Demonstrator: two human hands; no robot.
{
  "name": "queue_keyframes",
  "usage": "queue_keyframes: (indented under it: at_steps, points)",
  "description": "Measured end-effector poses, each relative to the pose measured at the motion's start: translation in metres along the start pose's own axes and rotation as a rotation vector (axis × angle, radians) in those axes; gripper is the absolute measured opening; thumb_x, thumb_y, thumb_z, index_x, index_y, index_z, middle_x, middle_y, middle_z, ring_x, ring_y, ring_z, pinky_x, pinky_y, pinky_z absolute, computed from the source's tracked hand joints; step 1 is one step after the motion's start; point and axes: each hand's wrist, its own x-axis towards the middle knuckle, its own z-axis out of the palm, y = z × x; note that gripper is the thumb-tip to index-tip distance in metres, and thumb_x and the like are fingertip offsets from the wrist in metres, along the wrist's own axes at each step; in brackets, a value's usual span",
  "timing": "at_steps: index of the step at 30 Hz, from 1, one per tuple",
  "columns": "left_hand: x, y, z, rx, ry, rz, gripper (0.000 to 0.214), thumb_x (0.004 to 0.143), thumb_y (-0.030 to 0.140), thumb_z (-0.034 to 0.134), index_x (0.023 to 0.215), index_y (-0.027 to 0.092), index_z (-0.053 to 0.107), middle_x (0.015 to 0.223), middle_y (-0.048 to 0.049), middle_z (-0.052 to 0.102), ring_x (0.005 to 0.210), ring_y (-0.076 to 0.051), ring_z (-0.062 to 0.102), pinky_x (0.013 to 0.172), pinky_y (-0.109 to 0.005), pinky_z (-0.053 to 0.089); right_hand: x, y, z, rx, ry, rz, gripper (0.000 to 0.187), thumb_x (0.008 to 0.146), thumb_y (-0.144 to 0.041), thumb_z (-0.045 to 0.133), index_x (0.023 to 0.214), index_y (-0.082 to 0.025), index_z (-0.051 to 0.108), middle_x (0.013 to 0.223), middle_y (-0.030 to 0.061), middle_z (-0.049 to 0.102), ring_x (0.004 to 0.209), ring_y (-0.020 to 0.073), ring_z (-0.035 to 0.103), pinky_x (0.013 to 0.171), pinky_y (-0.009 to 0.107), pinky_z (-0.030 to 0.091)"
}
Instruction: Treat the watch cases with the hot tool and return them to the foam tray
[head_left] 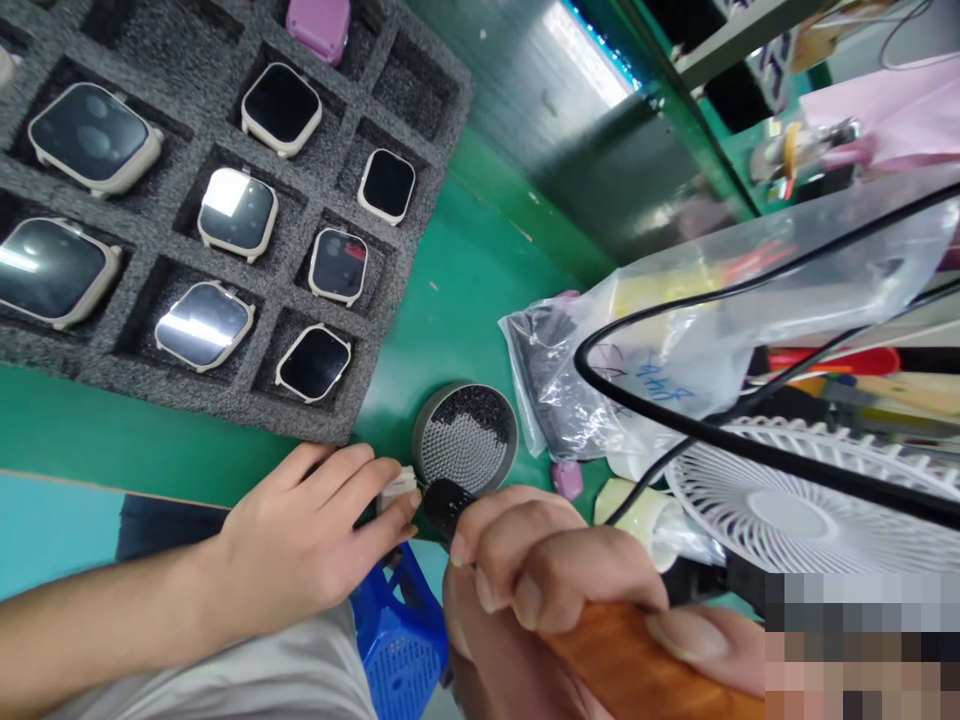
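Pinching a small cream-white part (397,488) at the fingertips, the left hand (300,530) is holding it at the lower edge of a round mesh-topped dish (465,435). The part's long axis is running roughly from lower left to upper right, though the fingers are hiding much of it. Its exact form cannot be determined.

A black piece (446,505) is lying immediately to the right of the part, just below the dish, and is almost touching it. The right hand (540,580) is nearer to this piece, with its fingers clenched around a wooden handle (630,660). Whether the black piece is joined to the handle or is being held separately cannot be determined.

A foam tray (187,370) is resting on the green worktop (450,300) to the left of the dish, and its compartments are holding cream-cased smartwatches (238,212). A clear plastic bag (675,340) is lying to the right of the dish, and a black cable (600,395) is looping over it. A white desk fan (780,510) is standing further right. A blue plastic stool (401,640) is showing below the dish, beyond the worktop edge.
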Motion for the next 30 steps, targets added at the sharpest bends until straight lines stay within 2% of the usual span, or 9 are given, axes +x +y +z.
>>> queue_keyframes:
  at_steps: [4, 8, 11, 15, 19, 21, 25, 28, 30]
  points:
    - [-0.001, 0.0, 0.0, -0.003, -0.004, 0.006, 0.023, 0.1, 0.035, 0.069, 0.12, 0.024, 0.073, 0.125, -0.0014, 0.072, 0.114, -0.022, 0.062, 0.09, -0.039, 0.044, 0.002, 0.001, 0.011, 0.03, 0.107, -0.151, 0.021, 0.102, -0.039, 0.049, 0.116, -0.032, 0.063, 0.078, -0.0044, 0.063, 0.056, 0.0154, 0.06, 0.053, 0.039, 0.055]
    - [-0.002, 0.0, 0.0, 0.042, 0.002, 0.012, 0.03, 0.099, 0.042, 0.069, 0.124, 0.025, 0.072, 0.12, -0.0029, 0.073, 0.111, -0.023, 0.063, 0.089, -0.04, 0.045, 0.007, -0.001, 0.013, 0.084, 0.277, -0.279, 0.032, 0.1, -0.049, 0.051, 0.116, -0.023, 0.059, 0.08, -0.0046, 0.062, 0.057, 0.0134, 0.058, 0.049, 0.036, 0.054]
    - [-0.005, -0.002, -0.001, 0.063, -0.007, 0.057, 0.034, 0.1, 0.043, 0.067, 0.127, 0.022, 0.071, 0.132, -0.005, 0.07, 0.119, -0.026, 0.062, 0.094, -0.042, 0.046, 0.011, -0.005, 0.009, 0.034, 0.371, -0.241, 0.04, 0.099, -0.062, 0.051, 0.108, -0.024, 0.063, 0.08, -0.0038, 0.062, 0.056, 0.014, 0.057, 0.049, 0.037, 0.052]
    - [-0.007, -0.003, 0.001, 0.043, -0.055, 0.113, 0.031, 0.104, 0.026, 0.053, 0.128, 0.019, 0.07, 0.15, -0.006, 0.062, 0.132, -0.029, 0.058, 0.101, -0.047, 0.045, 0.013, -0.005, 0.008, 0.066, 0.463, -0.161, 0.042, 0.093, -0.067, 0.06, 0.106, -0.027, 0.065, 0.077, -0.0042, 0.06, 0.056, 0.0155, 0.055, 0.052, 0.039, 0.052]
    - [-0.007, -0.002, 0.005, 0.07, 0.015, 0.065, 0.019, 0.1, 0.028, 0.064, 0.114, 0.019, 0.073, 0.127, -0.0067, 0.073, 0.118, -0.027, 0.064, 0.097, -0.044, 0.046, 0.011, -0.002, 0.01, 0.092, 0.478, -0.147, 0.044, 0.092, -0.068, 0.061, 0.108, -0.027, 0.065, 0.078, -0.0036, 0.061, 0.057, 0.0164, 0.056, 0.052, 0.039, 0.051]
    - [-0.007, -0.001, 0.005, 0.068, 0.022, 0.051, 0.018, 0.099, 0.031, 0.068, 0.111, 0.018, 0.073, 0.127, -0.0071, 0.073, 0.117, -0.027, 0.064, 0.096, -0.044, 0.046, 0.01, -0.001, 0.01, 0.086, 0.476, -0.136, 0.043, 0.091, -0.068, 0.063, 0.107, -0.027, 0.066, 0.078, -0.0034, 0.061, 0.057, 0.0167, 0.056, 0.051, 0.04, 0.051]
    - [-0.006, -0.002, 0.0, 0.003, -0.012, 0.073, 0.023, 0.102, 0.023, 0.054, 0.114, 0.018, 0.073, 0.142, -0.007, 0.068, 0.126, -0.029, 0.062, 0.099, -0.046, 0.046, 0.011, -0.003, 0.008, 0.098, 0.45, -0.126, 0.043, 0.091, -0.067, 0.063, 0.107, -0.027, 0.066, 0.079, -0.0028, 0.062, 0.06, 0.0167, 0.056, 0.054, 0.04, 0.053]
    - [-0.004, -0.003, -0.002, -0.011, 0.003, 0.091, 0.033, 0.099, 0.014, 0.048, 0.119, 0.02, 0.074, 0.136, -0.0061, 0.071, 0.122, -0.027, 0.063, 0.097, -0.045, 0.046, 0.012, -0.004, 0.008, 0.099, 0.445, -0.105, 0.044, 0.092, -0.068, 0.062, 0.107, -0.027, 0.066, 0.08, -0.0027, 0.063, 0.062, 0.0162, 0.057, 0.056, 0.04, 0.054]
    - [-0.004, -0.003, -0.002, 0.001, 0.019, 0.066, 0.032, 0.1, 0.016, 0.053, 0.122, 0.023, 0.074, 0.129, -0.0048, 0.073, 0.117, -0.025, 0.064, 0.094, -0.042, 0.047, 0.012, -0.004, 0.007, 0.072, 0.438, -0.106, 0.04, 0.095, -0.064, 0.061, 0.108, -0.027, 0.065, 0.081, -0.0032, 0.063, 0.062, 0.0152, 0.058, 0.056, 0.039, 0.055]
